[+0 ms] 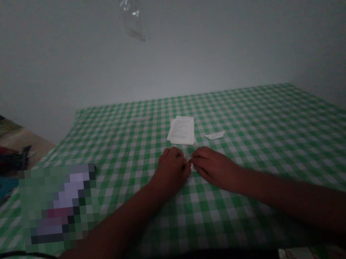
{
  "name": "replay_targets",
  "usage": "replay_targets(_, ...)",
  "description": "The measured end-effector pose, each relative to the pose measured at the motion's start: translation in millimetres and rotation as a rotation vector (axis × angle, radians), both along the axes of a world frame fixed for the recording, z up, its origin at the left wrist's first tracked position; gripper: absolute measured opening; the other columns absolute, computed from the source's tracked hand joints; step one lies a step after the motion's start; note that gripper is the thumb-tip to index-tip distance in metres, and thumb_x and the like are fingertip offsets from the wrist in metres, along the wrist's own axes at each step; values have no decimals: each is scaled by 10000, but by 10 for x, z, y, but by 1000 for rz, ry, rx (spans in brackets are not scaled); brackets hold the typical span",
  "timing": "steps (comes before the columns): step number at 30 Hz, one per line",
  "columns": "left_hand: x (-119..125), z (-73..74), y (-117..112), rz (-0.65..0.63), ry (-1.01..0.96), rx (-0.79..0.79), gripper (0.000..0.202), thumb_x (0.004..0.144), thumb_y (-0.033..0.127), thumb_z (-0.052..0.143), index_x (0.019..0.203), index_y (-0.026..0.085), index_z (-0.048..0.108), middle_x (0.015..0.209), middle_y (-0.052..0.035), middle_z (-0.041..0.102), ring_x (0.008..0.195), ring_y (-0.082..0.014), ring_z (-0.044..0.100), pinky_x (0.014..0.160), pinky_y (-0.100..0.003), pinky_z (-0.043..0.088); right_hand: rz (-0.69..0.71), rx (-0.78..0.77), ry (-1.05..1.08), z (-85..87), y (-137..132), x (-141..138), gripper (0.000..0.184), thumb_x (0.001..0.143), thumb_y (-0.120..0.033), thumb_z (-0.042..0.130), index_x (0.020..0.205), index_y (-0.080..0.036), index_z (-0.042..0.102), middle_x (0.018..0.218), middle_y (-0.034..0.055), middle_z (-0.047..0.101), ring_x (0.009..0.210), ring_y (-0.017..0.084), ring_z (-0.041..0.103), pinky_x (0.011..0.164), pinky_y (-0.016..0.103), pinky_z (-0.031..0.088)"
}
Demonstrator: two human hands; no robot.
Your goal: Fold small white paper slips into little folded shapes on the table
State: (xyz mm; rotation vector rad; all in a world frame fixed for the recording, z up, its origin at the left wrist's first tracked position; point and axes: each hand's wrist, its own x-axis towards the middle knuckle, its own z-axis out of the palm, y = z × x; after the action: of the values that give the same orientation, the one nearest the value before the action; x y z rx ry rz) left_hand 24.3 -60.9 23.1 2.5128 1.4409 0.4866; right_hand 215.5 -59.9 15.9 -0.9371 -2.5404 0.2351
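Forearms (109,231) over tablecloth edge (186,251); left hand (171,171), right hand (216,168) on paper scrap (192,167).

Plain pale grey wall (165,52) in dim light, green-and-white gingham tablecloth (251,113) over table against it, tan floor (34,138) left.

- Tablecloth (259,170): woven-looking cloth in green-and-white gingham, matt, lying smooth with slight ripples.
- Stack of printed sheets (181,130): thin white paper, matt and smooth.
- Paper slip (215,135): the same kind of thin, matt white paper, with a flat finish.
- Small white paper scrap (192,167): matt paper, mostly hidden.
- Wall (165,52): smooth, matt pale paint.
- Clear film piece (132,16): glossy, transparent plastic, slightly crinkled.
- Cable (19,254): dull black sheath, probably rubber or plastic.
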Motion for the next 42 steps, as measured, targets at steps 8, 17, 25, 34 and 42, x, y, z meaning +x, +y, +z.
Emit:
replay_targets(8, -162, 39, 131, -46, -152, -104, 128, 862, 220, 572, 986, 193, 556, 994, -45, 611, 956, -198, 549, 893, -373, 467, 42, 39, -44, 22, -45, 66, 324, 900, -132, 498, 1204, -121, 609, 1217, 161, 586, 1112, 278, 518, 959, 470, 474)
replay_targets(17, -237, 34, 202, -94, -229, -154, 314, 826, 91, 531, 1112, 221, 519, 1072, -14, 657, 1023, -182, 588, 940, -352, 468, 63, 91, -137, 32, -19, 91, 381, 932, -239, 496, 1283, -114, 576, 1306, 146, 590, 1150, 289, 529, 1026, 478, 433)
replay_targets(25, -237, 18, 210, -59, -253, -197, 344, 815, 96, 549, 1139, 210, 530, 1079, -21, 675, 1028, -186, 612, 946, -353, 475, 63, 95, -175, 44, -28, 95, 417, 943, -286, 498, 1314, -108, 565, 1343, 144, 578, 1188, 287, 514, 1035, 465, 429)
replay_targets(34, -245, -6, 206, -81, -213, -136, 312, 823, 113, 574, 1123, 201, 575, 1094, -33, 667, 1020, -187, 608, 938, -351, 479, 25, 90, -226, 31, -47, 102, 448, 959, -316, 463, 1363, -135, 533, 1400, 105, 542, 1245, 306, 475, 1065, 480, 404)
replay_targets(42, -188, 50, 229, -234, -90, -84, 156, 923, 194, 567, 982, 187, 712, 991, -42, 676, 959, -176, 603, 936, -342, 470, 15, 63, -225, 22, -27, 136, 452, 960, -333, 475, 1394, -208, 508, 1435, 73, 515, 1344, 338, 396, 1066, 541, 394)
